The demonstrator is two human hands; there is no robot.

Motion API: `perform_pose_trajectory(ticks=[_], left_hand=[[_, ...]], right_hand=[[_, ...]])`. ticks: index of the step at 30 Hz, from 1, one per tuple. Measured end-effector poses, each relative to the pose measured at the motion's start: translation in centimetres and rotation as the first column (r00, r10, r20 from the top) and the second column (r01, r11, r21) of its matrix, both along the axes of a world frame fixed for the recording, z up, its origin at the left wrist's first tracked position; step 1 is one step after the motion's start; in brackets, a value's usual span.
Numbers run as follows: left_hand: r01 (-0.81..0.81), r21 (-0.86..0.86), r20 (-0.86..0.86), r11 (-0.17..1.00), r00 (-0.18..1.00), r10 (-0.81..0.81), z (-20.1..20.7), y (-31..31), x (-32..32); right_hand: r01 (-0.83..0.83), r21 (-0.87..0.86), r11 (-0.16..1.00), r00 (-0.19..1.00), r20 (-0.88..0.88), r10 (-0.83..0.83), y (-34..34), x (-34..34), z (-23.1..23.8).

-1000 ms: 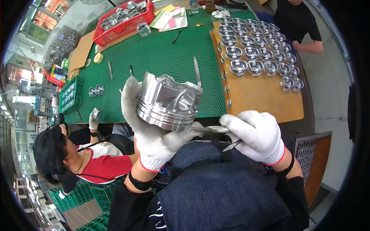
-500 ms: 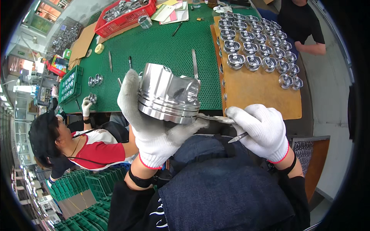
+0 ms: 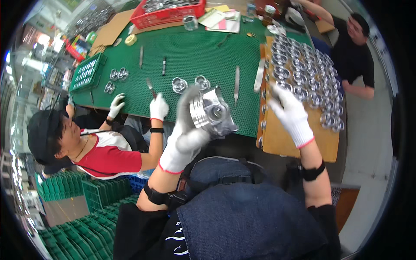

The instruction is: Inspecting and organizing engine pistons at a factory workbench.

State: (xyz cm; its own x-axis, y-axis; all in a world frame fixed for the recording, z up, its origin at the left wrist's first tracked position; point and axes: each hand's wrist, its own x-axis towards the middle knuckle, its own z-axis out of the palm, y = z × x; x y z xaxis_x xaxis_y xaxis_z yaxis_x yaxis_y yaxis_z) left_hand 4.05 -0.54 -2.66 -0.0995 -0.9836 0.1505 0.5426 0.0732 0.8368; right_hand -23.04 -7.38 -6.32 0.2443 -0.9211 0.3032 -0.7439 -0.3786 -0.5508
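Observation:
My gloved left hand [image 3: 181, 141] is closed round a shiny metal piston [image 3: 215, 112], held tilted above the near edge of the green mat. Grooves on its side and a round pin hole show. My gloved right hand [image 3: 291, 113] is apart from it, over the left part of a tan board [image 3: 277, 141], with its fingers stretched out and nothing visible in them. A flat metal scraper [image 3: 259, 75] lies by the board's left edge, near that hand's fingertips. Many upright pistons [image 3: 300, 93] stand in rows on the board.
The green mat [image 3: 195, 52] bears two pistons [image 3: 179, 85], a marker [image 3: 164, 66] and a metal strip [image 3: 237, 84]. A red basket [image 3: 168, 15] of metal parts is at the back. At left, a co-worker's gloved hand [image 3: 159, 108] holds a bladed tool. Another person stands at far right.
My right hand has left the piston, let go of the scraper and moved up over the board. The piston has been turned in my left hand. The whole view has shifted.

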Motion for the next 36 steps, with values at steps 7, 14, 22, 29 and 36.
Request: perform_pose_trajectory(ticks=[7, 14, 22, 29, 36], left_hand=[[0.353, 0.528, -0.693, 0.773, 0.704, 0.152, -12.8, -0.2, 7.6], [0.193, 0.679, -0.433, 0.708, 0.884, 0.175, -21.7, -3.7, 12.6], [-0.182, 0.796, -0.176, 0.577, 0.843, 0.508, -32.2, -15.7, 21.0], [-0.426, 0.776, 0.293, 0.466, 0.897, 0.332, -35.8, -16.6, 21.4], [-0.709, 0.561, 0.438, 0.428, 0.693, 0.573, -40.3, -13.8, 27.4]], right_hand=[[-0.07, 0.481, 0.874, 0.95, -0.236, 0.206, 10.8, -1.2, -5.0], [0.401, 0.628, 0.667, 0.913, -0.216, -0.346, 23.0, -0.7, -14.2], [0.633, 0.606, 0.482, 0.764, -0.39, -0.514, 24.0, 5.3, -4.8], [0.688, 0.723, 0.06, 0.432, -0.342, -0.835, 25.6, 9.0, 0.5], [0.733, 0.565, 0.379, 0.445, 0.022, -0.895, 24.5, 4.7, -2.7]])
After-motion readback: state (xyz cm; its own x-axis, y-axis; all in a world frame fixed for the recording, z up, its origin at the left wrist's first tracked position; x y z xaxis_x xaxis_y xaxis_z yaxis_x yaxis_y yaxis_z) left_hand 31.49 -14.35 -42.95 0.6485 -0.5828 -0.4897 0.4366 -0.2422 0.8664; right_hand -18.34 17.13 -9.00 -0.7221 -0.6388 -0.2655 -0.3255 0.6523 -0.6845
